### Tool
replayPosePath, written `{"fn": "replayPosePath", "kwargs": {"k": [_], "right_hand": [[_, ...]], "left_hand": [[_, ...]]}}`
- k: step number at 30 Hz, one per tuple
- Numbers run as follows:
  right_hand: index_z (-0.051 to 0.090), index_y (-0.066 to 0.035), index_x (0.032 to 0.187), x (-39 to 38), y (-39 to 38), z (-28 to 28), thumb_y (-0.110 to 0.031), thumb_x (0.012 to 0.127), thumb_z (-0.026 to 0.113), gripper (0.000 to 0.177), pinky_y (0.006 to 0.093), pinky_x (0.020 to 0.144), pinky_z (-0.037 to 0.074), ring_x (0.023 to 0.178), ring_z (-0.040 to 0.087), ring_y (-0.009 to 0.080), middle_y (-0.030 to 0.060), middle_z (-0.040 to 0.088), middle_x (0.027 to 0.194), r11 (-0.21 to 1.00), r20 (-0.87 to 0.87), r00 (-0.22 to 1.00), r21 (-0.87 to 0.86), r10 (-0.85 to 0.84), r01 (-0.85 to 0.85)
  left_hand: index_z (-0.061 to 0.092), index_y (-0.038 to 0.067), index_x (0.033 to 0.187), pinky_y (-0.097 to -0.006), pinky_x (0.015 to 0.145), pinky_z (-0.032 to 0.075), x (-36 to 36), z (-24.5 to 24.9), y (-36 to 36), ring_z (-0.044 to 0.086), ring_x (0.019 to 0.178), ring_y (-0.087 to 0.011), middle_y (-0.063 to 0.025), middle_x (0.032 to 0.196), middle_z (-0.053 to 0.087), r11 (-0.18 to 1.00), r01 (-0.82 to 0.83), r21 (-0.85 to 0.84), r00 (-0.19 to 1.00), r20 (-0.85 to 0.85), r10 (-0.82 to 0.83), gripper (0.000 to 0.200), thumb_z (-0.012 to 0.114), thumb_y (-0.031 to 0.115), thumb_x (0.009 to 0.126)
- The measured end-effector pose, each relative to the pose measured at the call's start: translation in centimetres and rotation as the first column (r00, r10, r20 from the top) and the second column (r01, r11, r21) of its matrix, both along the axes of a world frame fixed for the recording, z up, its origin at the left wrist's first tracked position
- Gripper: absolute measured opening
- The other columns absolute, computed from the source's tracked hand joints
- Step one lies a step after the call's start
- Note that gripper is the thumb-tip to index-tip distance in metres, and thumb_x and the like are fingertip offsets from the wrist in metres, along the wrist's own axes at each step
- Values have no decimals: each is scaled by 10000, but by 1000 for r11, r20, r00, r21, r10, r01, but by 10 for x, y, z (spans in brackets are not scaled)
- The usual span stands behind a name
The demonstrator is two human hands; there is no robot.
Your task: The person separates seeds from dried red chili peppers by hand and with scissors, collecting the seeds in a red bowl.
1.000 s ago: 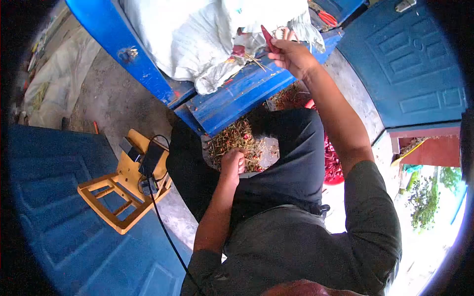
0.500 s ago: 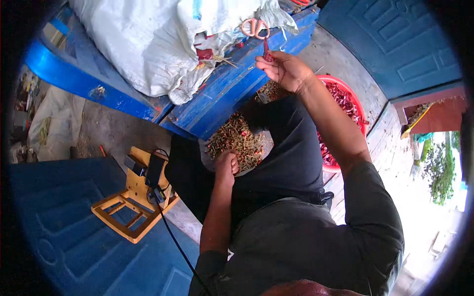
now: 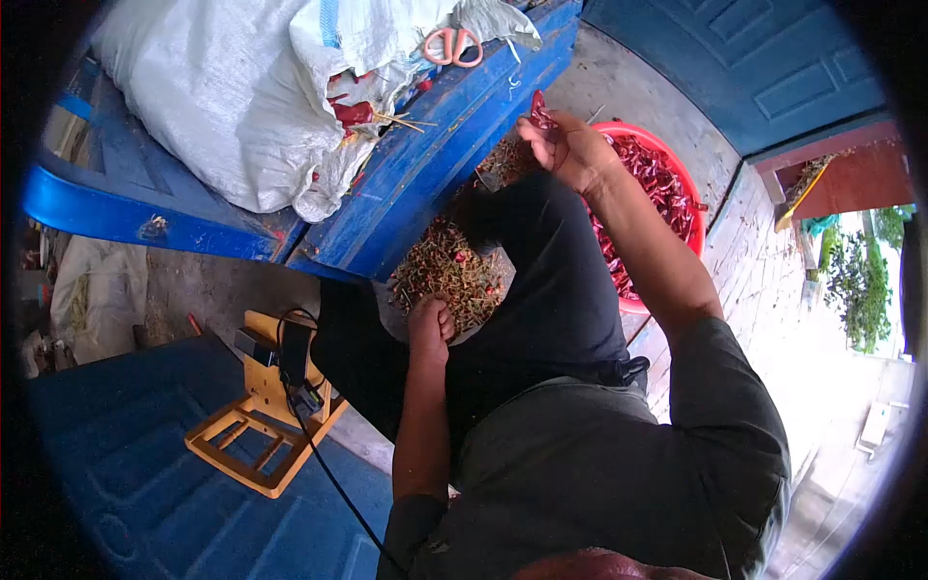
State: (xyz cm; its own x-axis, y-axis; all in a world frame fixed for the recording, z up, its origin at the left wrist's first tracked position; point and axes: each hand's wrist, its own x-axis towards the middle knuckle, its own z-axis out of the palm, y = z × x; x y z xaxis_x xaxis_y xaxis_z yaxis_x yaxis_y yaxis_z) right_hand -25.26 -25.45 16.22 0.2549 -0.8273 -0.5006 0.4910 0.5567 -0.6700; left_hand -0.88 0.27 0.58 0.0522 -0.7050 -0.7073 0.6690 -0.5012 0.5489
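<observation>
A dried red chili [image 3: 541,109] is pinched between the fingertips of my right hand [image 3: 578,155], with its end sticking up. That hand is raised beside the blue table's edge, close to the red basin [image 3: 684,166] full of dried red chilies [image 3: 657,193]. My left hand [image 3: 429,321] is closed in a fist over the pile of chili stems [image 3: 449,266] between my legs; whatever it holds is hidden. On the blue table [image 3: 406,184], a white woven sack [image 3: 213,97] lies with its mouth open, showing a few chilies [image 3: 354,113].
Pink-handled scissors [image 3: 452,46] lie at the sack's edge. To the lower left, a wooden stand [image 3: 266,425] with a black device and cable rests on a blue door panel [image 3: 126,454]. Another blue panel [image 3: 744,58] stands at upper right. A broom [image 3: 802,198] is further right.
My right hand has moved right with the chili, away from the scissors and toward the basin. The whole view has shifted slightly. My left fist stays at the stem pile.
</observation>
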Motion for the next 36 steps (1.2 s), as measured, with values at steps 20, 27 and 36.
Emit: {"fn": "replayPosePath", "kwargs": {"k": [20, 27, 36], "right_hand": [[681, -100, 1006, -177, 68, -112, -415, 977, 590, 329, 263, 512, 455, 606, 504, 117, 0, 591, 769, 965, -786, 560, -212, -262, 154], [614, -47, 1229, -91, 69, -50, -351, 995, 580, 386, 255, 628, 504, 728, 606, 132, 33, 626, 851, 952, -569, 821, -270, -37, -144], [534, -21, 1329, -59, 73, 0, -158, 924, 689, 455, 278, 792, 545, 928, 649, 148, 34, 627, 1065, 932, -435, 900, -314, 30, -183]], "left_hand": [[588, 65, 975, -254, 439, 293, 0, -1, -2, 377, 501, -76, 38, 644, 429, 999, 10, -46, 999, -41, -12, 110, 531, 104, 890], [590, 46, 959, -236, 429, 284, -3, 3, -4, 376, 483, -74, 31, 624, 426, 1000, -14, -27, 998, -66, 12, 112, 534, 74, 866], [597, 45, 971, -245, 408, 287, -6, 2, -4, 376, 466, -85, 26, 614, 420, 1000, 28, -2, 1000, 4, -28, 129, 518, 78, 874]]}}
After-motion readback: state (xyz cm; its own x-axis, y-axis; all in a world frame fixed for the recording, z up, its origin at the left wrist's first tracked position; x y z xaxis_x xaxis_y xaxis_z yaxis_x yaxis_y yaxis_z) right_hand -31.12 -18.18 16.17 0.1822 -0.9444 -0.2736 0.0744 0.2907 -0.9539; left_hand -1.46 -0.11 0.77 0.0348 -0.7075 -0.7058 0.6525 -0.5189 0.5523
